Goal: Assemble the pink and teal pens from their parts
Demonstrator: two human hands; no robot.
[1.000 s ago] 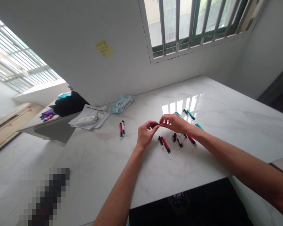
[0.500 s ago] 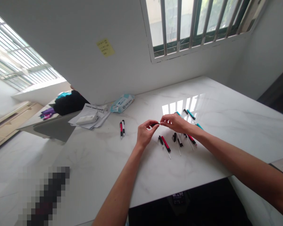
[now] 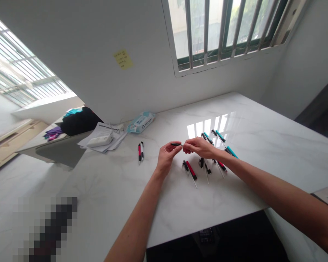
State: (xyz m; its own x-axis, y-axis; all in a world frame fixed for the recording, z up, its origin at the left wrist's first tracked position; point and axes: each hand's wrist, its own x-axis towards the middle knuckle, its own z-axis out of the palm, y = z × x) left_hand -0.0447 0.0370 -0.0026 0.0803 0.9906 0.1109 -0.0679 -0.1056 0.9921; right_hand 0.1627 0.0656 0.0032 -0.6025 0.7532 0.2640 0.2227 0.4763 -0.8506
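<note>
My left hand (image 3: 166, 157) and my right hand (image 3: 198, 146) meet above the white marble table (image 3: 235, 189), both pinched on a small dark pen part (image 3: 176, 144) held between their fingertips. Just below the hands lie several taken-apart pens: a red barrel with a black tip (image 3: 191, 169), thin white refills and black clips (image 3: 207, 168). Teal pen pieces (image 3: 220, 135) lie behind my right hand. Two whole pens, one red and one white (image 3: 140, 151), lie side by side to the left of my left hand.
A pack of wet wipes (image 3: 141, 121) and a stack of papers with a white device (image 3: 101, 138) sit by the wall at the back left. A yellow sticky note (image 3: 123, 59) is on the wall. The table's front edge drops to a dark floor (image 3: 221, 240).
Both hands stayed together on the small pen part, drawing slightly closer. The camera tilted a little, so everything sits slightly lower in the picture.
</note>
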